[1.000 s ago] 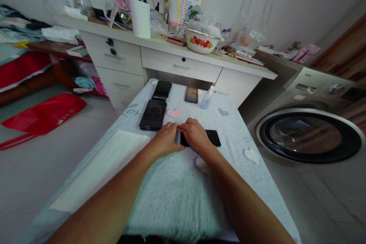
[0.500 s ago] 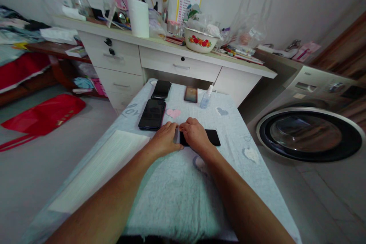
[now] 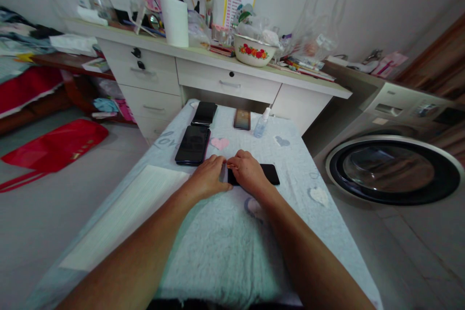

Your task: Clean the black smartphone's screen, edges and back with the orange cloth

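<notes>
A black smartphone [image 3: 271,174] lies sideways on the cloth-covered table, screen up. At its left end my left hand [image 3: 210,174] is curled, with the thumb along the near edge and the fingers by the far corner, steadying it. My right hand [image 3: 247,169] rests over the phone's left half, its fingers bunched together and pressed down on the screen. Whatever small thing those fingers may pinch is hidden. Just beyond my left hand sits a larger dark phone [image 3: 193,145], and behind that another black phone or case [image 3: 204,114].
A clear spray bottle [image 3: 261,123] stands near the table's far edge, beside a small brown patterned item [image 3: 242,119]. A pale flat sheet [image 3: 123,218] lies along the left side. Beyond is a white drawer desk [image 3: 203,75]; a washing machine [image 3: 385,101] stands at right.
Both hands stay at the left part of the phone, almost unmoved. The whole view has shifted very slightly.
</notes>
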`<state>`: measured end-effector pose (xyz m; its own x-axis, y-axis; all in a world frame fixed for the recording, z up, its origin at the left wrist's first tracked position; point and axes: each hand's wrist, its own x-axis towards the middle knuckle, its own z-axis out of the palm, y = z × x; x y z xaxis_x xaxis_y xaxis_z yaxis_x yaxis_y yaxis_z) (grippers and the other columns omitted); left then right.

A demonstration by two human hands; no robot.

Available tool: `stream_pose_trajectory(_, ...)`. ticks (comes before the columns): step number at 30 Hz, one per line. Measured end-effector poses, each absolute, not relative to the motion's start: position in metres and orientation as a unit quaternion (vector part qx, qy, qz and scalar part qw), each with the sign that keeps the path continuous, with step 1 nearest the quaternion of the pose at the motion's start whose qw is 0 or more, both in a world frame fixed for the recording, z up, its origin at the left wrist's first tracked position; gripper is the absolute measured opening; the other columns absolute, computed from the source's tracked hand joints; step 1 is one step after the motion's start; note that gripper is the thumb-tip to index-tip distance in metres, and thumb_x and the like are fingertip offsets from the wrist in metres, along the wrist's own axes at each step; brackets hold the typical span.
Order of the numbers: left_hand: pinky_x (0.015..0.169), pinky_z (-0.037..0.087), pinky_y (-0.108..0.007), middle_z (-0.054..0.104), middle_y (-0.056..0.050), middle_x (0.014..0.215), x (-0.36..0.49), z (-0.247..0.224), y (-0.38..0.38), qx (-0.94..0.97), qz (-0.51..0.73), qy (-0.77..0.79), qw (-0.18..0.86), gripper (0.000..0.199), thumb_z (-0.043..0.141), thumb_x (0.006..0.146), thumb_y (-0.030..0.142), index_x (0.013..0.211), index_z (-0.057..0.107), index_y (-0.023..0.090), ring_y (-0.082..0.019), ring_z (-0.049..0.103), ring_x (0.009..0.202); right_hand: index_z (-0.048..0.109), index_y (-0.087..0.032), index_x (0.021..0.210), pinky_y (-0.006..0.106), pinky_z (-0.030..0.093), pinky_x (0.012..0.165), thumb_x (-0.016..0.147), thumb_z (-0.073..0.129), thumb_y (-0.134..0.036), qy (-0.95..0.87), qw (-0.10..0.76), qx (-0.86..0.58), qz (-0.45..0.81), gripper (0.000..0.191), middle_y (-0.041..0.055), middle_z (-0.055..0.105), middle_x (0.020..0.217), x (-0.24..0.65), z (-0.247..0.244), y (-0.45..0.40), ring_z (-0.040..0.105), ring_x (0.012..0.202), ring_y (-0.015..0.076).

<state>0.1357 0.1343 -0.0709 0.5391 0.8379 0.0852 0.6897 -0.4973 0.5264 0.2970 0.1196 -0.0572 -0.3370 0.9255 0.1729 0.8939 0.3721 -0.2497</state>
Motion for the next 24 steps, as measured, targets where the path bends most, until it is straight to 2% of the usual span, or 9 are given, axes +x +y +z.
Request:
stream_pose_trajectory(5, 0.088, 0.045, -0.038, 0.056, -0.010, 0.108, 0.135, -0.071, 0.135, 0.849, 0.158, 0.452, 0.223, 0.053, 0.071, 0.063, 0.037, 0.107, 0.052, 0.016, -0.028, 0.056, 0.103, 0.070, -0.018, 0.097, 0.026, 0.037, 0.082, 0.088, 0.050, -0.012, -0.830, 0.150, -0.528, 0.094, 0.022, 0.0061, 0.057, 0.091, 0.300, -0.054, 0.113, 0.050, 0.091, 0.0158)
stream_pose_trajectory(12, 0.093, 0.044, -0.036, 0.054, -0.011, 0.119, 0.134, -0.077, 0.136, 0.849, 0.154, 0.452, 0.229, 0.069, 0.073, 0.062, 0.039, 0.122, 0.048, 0.018, -0.028, 0.054, 0.110, 0.070, -0.018, 0.090, 0.025, 0.037, 0.078, 0.084, 0.054, -0.009, -0.854, 0.158, -0.479, 0.128, 0.018, 0.0041, 0.057, 0.085, 0.307, -0.053, 0.108, 0.051, 0.085, 0.0142)
stream_pose_trajectory(19, 0.094, 0.043, -0.037, 0.054, -0.012, 0.118, 0.133, -0.075, 0.136, 0.850, 0.152, 0.445, 0.238, 0.075, 0.075, 0.059, 0.039, 0.124, 0.047, 0.016, -0.029, 0.054, 0.111, 0.069, -0.018, 0.084, 0.025, 0.038, 0.078, 0.082, 0.056, -0.008, -0.873, 0.156, -0.437, 0.153, 0.017, 0.0031, 0.058, 0.083, 0.311, -0.054, 0.106, 0.052, 0.084, 0.0140)
stream_pose_trajectory(24, 0.094, 0.043, -0.038, 0.054, -0.012, 0.117, 0.133, -0.072, 0.136, 0.855, 0.142, 0.439, 0.238, 0.074, 0.075, 0.059, 0.040, 0.123, 0.049, 0.015, -0.029, 0.053, 0.110, 0.069, -0.018, 0.089, 0.024, 0.038, 0.077, 0.084, 0.053, -0.010, -0.853, 0.166, -0.476, 0.138, 0.018, 0.0037, 0.058, 0.085, 0.308, -0.056, 0.106, 0.052, 0.084, 0.0135)
